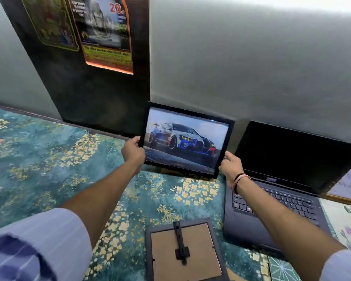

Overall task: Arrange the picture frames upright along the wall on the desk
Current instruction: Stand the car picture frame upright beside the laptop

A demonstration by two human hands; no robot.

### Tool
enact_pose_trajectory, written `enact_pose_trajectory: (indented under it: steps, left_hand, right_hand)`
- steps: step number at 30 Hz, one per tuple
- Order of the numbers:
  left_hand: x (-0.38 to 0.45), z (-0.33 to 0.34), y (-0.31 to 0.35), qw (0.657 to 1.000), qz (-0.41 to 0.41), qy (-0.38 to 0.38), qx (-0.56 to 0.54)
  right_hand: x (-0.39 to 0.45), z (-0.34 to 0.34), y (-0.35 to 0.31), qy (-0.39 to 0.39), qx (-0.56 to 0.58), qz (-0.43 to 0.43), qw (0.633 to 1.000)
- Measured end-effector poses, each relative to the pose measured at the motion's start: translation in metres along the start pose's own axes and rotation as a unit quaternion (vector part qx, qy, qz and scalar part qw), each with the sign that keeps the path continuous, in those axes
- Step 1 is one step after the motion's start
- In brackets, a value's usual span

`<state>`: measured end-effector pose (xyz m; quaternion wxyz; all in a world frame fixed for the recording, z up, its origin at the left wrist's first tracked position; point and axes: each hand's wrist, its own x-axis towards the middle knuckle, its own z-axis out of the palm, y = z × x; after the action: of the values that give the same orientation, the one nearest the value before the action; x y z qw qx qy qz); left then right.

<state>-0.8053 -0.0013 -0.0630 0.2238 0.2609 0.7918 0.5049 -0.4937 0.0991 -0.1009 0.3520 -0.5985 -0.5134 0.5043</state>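
Note:
A black picture frame (186,138) with a photo of a blue and white race car stands tilted back near the grey wall (251,67), its lower edge close to the desk. My left hand (133,151) grips its left edge and my right hand (230,167) holds its lower right corner. Near the front edge a second frame (185,250) lies face down, its cardboard back and black stand showing. A gold-edged frame (349,183) leans at the far right, partly cut off by the view.
An open dark laptop (282,179) sits right of the car frame, its screen against the wall. A teal floral cloth (49,159) covers the desk. A dark panel (93,78) with posters stands at the back left. Patterned mats (344,226) lie at the right.

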Motion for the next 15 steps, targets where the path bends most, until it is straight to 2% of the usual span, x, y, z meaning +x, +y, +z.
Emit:
enact_pose_trajectory:
  steps: [10, 15]
  left_hand:
    - [0.018, 0.021, -0.027, 0.991, -0.039, -0.103, -0.070]
    - [0.021, 0.027, -0.023, 0.988, -0.033, -0.133, -0.072]
  right_hand:
    - [0.026, 0.003, 0.024, 0.005, 0.012, 0.030, 0.999]
    - [-0.025, 0.009, -0.028, 0.013, 0.008, 0.034, 0.999]
